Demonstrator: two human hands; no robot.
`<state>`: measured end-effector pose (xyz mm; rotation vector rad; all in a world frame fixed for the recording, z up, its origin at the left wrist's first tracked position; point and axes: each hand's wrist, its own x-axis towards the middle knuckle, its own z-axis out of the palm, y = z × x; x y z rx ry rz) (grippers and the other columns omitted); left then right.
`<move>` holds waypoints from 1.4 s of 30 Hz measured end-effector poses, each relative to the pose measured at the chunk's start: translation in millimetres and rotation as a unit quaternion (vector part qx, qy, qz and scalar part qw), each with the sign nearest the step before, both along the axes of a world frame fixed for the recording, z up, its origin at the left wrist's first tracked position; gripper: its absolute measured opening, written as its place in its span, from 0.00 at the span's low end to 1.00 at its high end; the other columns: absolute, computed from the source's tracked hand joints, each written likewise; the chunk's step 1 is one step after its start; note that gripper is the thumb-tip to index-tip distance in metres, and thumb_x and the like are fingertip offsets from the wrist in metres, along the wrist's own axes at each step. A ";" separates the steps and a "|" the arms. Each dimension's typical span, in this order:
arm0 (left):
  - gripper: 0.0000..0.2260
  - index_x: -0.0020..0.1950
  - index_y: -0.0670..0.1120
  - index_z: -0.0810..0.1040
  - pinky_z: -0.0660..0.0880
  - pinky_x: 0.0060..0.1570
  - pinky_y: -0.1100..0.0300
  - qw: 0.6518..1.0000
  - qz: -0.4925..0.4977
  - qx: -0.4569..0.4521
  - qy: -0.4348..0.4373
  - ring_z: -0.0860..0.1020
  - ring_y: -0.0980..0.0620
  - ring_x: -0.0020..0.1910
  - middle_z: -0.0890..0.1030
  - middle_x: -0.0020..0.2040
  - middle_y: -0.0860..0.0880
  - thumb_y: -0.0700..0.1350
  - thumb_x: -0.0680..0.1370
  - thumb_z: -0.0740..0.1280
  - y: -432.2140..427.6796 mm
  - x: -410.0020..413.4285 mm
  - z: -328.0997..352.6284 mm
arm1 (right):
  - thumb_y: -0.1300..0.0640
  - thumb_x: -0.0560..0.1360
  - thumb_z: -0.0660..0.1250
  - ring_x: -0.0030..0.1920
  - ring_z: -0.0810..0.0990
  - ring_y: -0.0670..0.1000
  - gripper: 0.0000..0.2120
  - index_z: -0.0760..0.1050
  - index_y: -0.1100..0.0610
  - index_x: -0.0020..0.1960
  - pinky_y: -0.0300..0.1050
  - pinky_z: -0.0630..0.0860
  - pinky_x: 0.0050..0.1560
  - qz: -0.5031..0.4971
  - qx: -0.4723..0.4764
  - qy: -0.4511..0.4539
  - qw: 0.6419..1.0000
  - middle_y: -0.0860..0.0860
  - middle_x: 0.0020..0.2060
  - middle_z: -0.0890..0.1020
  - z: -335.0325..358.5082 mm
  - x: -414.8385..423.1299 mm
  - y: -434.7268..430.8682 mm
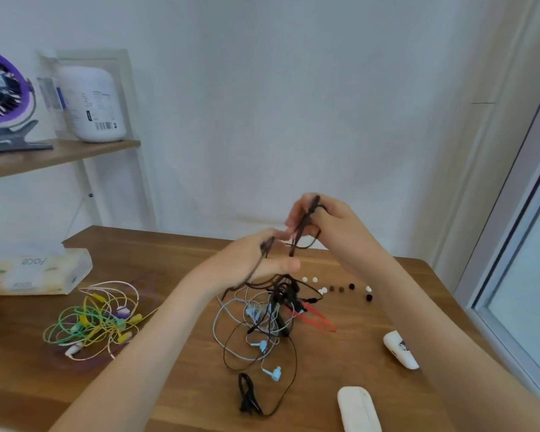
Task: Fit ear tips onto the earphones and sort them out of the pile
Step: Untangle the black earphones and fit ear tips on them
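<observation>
Fingers (296,211) pinching black cord (294,248), raised above pile (273,310)

Both hands raised together, forearms converging from either side.

The right hand (328,224) sits higher and just beyond the left, its fingertips pinching a dark cord (306,221). The left hand (256,260) shows its back, thumb stretched out toward the right hand, with the cord crossing its fingers. Blur hides whether those fingers grip it.
</observation>
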<state>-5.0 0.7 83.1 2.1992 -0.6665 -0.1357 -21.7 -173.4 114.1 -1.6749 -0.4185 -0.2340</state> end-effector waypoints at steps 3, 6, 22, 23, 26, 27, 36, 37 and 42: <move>0.17 0.59 0.56 0.75 0.71 0.50 0.68 0.999 0.005 -0.028 0.017 0.77 0.71 0.44 0.81 0.44 0.65 0.60 0.73 0.70 -15.8 -7.5 2.6 | 0.61 0.82 0.55 0.42 0.82 0.49 0.15 0.78 0.64 0.44 0.44 0.79 0.49 0.024 -0.031 -0.029 0.999 0.54 0.40 0.82 12.5 0.3 14.1; 0.18 0.41 0.45 0.78 0.65 0.31 0.63 0.992 0.057 -0.111 -0.006 0.70 0.65 0.20 0.73 0.19 0.59 0.54 0.82 0.57 -27.8 -10.6 12.5 | 0.64 0.79 0.60 0.47 0.79 0.42 0.08 0.77 0.55 0.48 0.36 0.75 0.51 0.002 -0.024 -0.059 0.998 0.45 0.46 0.81 15.1 2.1 14.8; 0.19 0.36 0.43 0.69 0.56 0.18 0.69 0.832 0.091 -0.547 0.019 0.61 0.57 0.17 0.75 0.25 0.48 0.48 0.84 0.52 8.9 12.6 42.4 | 0.57 0.78 0.64 0.51 0.78 0.48 0.04 0.72 0.52 0.52 0.48 0.75 0.56 0.010 -0.291 0.060 0.955 0.48 0.50 0.79 -77.6 26.9 22.6; 0.19 0.37 0.43 0.69 0.56 0.18 0.68 0.836 0.091 -0.541 0.013 0.61 0.56 0.17 0.75 0.25 0.48 0.48 0.84 0.52 11.4 13.1 41.9 | 0.57 0.77 0.65 0.53 0.78 0.48 0.07 0.71 0.52 0.54 0.49 0.75 0.57 0.012 -0.302 0.064 0.951 0.48 0.52 0.79 -77.4 26.3 22.2; 0.19 0.37 0.43 0.71 0.58 0.19 0.67 0.871 0.117 -0.477 -0.017 0.63 0.56 0.18 0.75 0.25 0.49 0.49 0.84 0.53 17.8 18.5 33.5 | 0.58 0.76 0.67 0.56 0.77 0.47 0.13 0.72 0.52 0.60 0.45 0.74 0.58 0.029 -0.284 0.093 0.954 0.48 0.55 0.78 -78.8 26.4 19.2; 0.19 0.37 0.44 0.72 0.59 0.20 0.67 0.894 0.141 -0.425 -0.035 0.63 0.56 0.18 0.73 0.24 0.50 0.49 0.84 0.54 20.2 20.7 30.3 | 0.59 0.76 0.68 0.56 0.78 0.46 0.13 0.73 0.52 0.59 0.44 0.75 0.58 0.035 -0.249 0.101 0.963 0.48 0.55 0.79 -78.7 25.8 17.8; 0.11 0.48 0.52 0.80 0.74 0.52 0.60 0.993 0.117 0.035 0.000 0.79 0.55 0.49 0.83 0.47 0.53 0.55 0.71 0.74 25.0 21.5 -14.1 | 0.67 0.74 0.68 0.40 0.81 0.44 0.05 0.73 0.60 0.46 0.38 0.75 0.45 0.011 -0.076 0.073 0.994 0.44 0.36 0.81 -72.2 29.9 12.0; 0.11 0.50 0.51 0.81 0.74 0.55 0.59 0.994 0.104 0.041 0.009 0.79 0.54 0.52 0.83 0.49 0.52 0.54 0.71 0.74 23.6 22.7 -16.9 | 0.69 0.74 0.67 0.37 0.81 0.40 0.06 0.72 0.61 0.45 0.33 0.73 0.42 0.021 -0.071 0.073 0.995 0.43 0.34 0.81 -71.9 30.4 12.2; 0.06 0.40 0.50 0.79 0.74 0.46 0.62 0.997 0.074 -0.004 0.020 0.75 0.62 0.35 0.80 0.34 0.57 0.47 0.77 0.69 21.2 26.9 -15.0 | 0.71 0.74 0.67 0.40 0.80 0.40 0.09 0.72 0.58 0.42 0.32 0.73 0.44 0.044 -0.092 0.066 0.993 0.50 0.37 0.78 -73.5 30.2 7.5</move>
